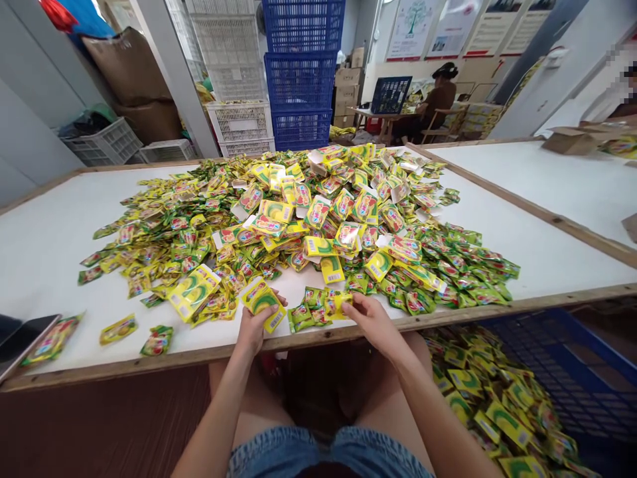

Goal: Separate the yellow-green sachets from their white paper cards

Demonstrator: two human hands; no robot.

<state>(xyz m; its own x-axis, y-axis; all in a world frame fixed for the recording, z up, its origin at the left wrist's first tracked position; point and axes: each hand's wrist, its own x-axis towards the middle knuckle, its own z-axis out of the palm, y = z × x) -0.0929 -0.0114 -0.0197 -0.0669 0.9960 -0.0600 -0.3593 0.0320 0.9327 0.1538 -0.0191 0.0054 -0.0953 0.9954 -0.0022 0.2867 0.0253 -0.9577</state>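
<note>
My left hand is closed around a small yellow box with a green design, held tilted above the table's front edge. To its right, my right hand pinches a yellow candy packet between thumb and fingers. Several green candy packets lie on the white tabletop between the two hands. Beyond them rises a wide heap of yellow boxes, some with flaps standing up, mixed with loose packets. Another yellow box lies left of my left hand.
A wooden rim edges the table. Below right, a blue crate holds yellow boxes. A dark device lies at the left edge near loose packets. Stacked blue crates stand behind the table. A person sits at another table.
</note>
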